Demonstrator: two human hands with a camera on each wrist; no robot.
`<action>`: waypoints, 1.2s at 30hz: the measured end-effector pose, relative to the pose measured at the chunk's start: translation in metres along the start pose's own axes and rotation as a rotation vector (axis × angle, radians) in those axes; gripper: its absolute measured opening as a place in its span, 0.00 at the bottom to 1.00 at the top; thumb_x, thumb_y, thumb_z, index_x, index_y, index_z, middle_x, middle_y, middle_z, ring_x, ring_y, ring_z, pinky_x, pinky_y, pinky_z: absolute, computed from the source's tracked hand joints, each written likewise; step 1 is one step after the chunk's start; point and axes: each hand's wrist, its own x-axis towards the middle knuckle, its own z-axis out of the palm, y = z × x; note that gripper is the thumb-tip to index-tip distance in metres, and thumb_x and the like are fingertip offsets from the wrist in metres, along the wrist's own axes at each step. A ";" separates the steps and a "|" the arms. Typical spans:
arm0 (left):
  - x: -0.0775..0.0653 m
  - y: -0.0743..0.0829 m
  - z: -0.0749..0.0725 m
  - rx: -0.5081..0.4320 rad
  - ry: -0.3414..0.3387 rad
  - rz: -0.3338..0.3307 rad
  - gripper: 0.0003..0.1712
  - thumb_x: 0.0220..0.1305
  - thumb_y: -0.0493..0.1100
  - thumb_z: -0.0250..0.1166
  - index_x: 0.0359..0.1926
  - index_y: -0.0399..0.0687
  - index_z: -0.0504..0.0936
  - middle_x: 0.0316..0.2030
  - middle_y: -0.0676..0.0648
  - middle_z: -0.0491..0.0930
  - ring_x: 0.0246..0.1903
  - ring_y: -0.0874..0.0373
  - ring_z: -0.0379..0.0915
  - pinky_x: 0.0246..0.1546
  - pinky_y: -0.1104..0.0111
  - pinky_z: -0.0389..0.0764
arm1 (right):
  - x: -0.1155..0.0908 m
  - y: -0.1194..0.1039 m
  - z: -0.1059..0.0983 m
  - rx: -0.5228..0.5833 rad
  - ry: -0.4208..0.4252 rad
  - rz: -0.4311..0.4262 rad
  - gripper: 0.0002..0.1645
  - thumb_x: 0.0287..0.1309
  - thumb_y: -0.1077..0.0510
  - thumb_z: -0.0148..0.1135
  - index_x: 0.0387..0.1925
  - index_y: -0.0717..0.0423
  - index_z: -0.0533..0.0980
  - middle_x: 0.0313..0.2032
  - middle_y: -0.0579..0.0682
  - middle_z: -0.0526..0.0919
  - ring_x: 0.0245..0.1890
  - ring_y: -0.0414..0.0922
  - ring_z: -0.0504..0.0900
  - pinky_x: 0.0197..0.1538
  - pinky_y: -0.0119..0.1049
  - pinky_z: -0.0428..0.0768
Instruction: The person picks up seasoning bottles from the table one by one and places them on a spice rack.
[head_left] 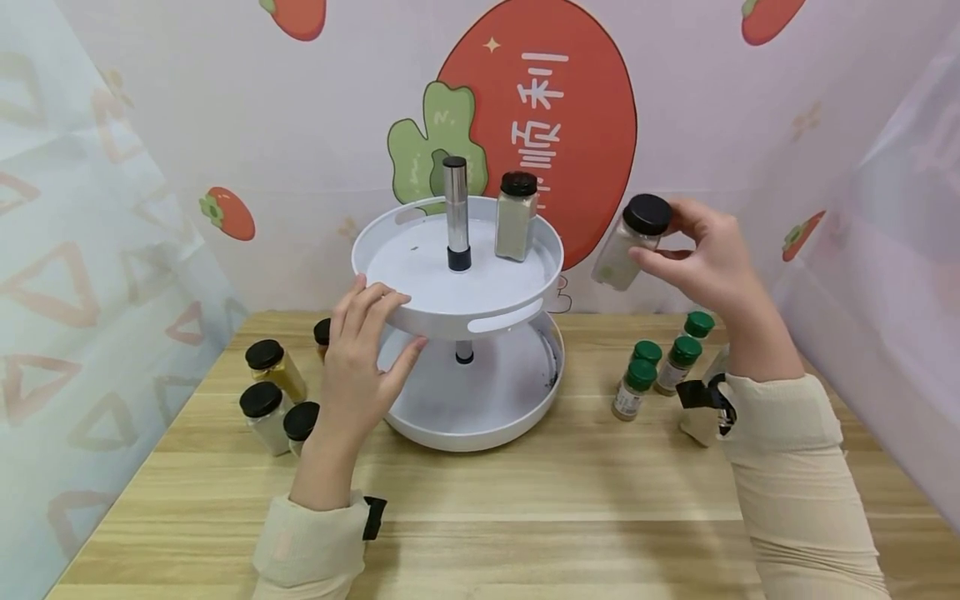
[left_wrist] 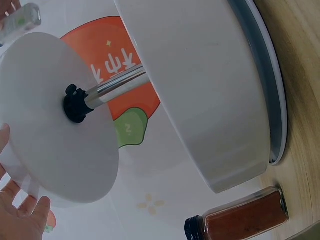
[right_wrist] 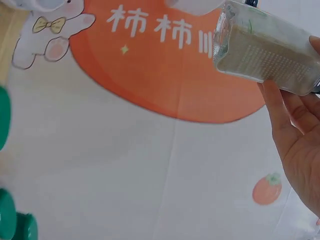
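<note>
Fruit-printed cloth (head_left: pixel 300 133) backs a wooden table (head_left: pixel 525 533) bearing a two-tier white rack (head_left: pixel 468 442). Right of the rack, the right hand (head_left: pixel 701 258) pinches a tilted, black-capped jar (head_left: pixel 617 260) in the air. Another jar (head_left: pixel 513 227) stands on the rack's upper tray (head_left: pixel 412 271), whose rim (head_left: pixel 442 323) the left hand (head_left: pixel 360 358) touches, thumb and fingers apart.

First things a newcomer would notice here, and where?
Probably the white two-tier stand in the middle, one black-capped jar on its upper tray. Then the right hand, right of the stand, holding a tilted jar in the air. Behind the stand, a large red-orange fruit print dominates the backdrop.
</note>
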 end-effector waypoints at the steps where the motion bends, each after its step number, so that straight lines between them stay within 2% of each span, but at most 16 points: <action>1: 0.000 0.000 0.000 0.003 -0.002 0.002 0.28 0.57 0.41 0.73 0.57 0.41 0.75 0.58 0.40 0.72 0.70 0.39 0.57 0.79 0.56 0.55 | 0.003 -0.002 0.001 0.000 0.000 -0.002 0.26 0.52 0.68 0.71 0.55 0.62 0.78 0.39 0.28 0.80 0.41 0.31 0.79 0.42 0.13 0.80; 5: 0.000 0.000 -0.001 0.000 0.002 0.003 0.27 0.57 0.41 0.73 0.57 0.41 0.75 0.58 0.39 0.72 0.70 0.39 0.58 0.79 0.56 0.54 | 0.015 -0.009 0.007 -0.016 -0.009 0.013 0.25 0.54 0.64 0.71 0.55 0.62 0.77 0.39 0.30 0.79 0.42 0.33 0.78 0.42 0.14 0.80; 14: -0.001 -0.003 0.000 -0.005 0.017 0.005 0.28 0.55 0.39 0.74 0.57 0.41 0.75 0.58 0.39 0.73 0.69 0.39 0.59 0.79 0.56 0.55 | 0.041 -0.027 0.027 0.041 -0.039 0.027 0.27 0.55 0.62 0.71 0.57 0.58 0.77 0.42 0.41 0.80 0.42 0.38 0.77 0.39 0.17 0.81; 20: 0.001 -0.005 0.001 -0.004 0.024 0.002 0.28 0.55 0.38 0.74 0.56 0.42 0.76 0.58 0.40 0.73 0.69 0.39 0.58 0.79 0.55 0.55 | 0.055 -0.035 0.042 0.074 -0.077 0.018 0.25 0.55 0.62 0.71 0.56 0.59 0.78 0.42 0.44 0.81 0.41 0.36 0.80 0.44 0.23 0.78; 27: -0.002 -0.003 0.001 0.006 0.013 -0.012 0.28 0.56 0.39 0.74 0.56 0.42 0.76 0.58 0.40 0.73 0.71 0.39 0.57 0.78 0.53 0.57 | 0.060 -0.035 0.060 0.083 -0.126 0.027 0.24 0.55 0.61 0.71 0.55 0.60 0.78 0.40 0.49 0.82 0.40 0.39 0.79 0.47 0.25 0.77; 36: 0.001 -0.003 0.003 -0.004 0.022 0.019 0.28 0.55 0.39 0.74 0.56 0.41 0.76 0.57 0.39 0.73 0.69 0.38 0.58 0.78 0.55 0.56 | 0.062 -0.036 0.072 0.095 -0.159 0.051 0.25 0.55 0.61 0.71 0.55 0.61 0.78 0.43 0.54 0.82 0.41 0.41 0.78 0.49 0.29 0.77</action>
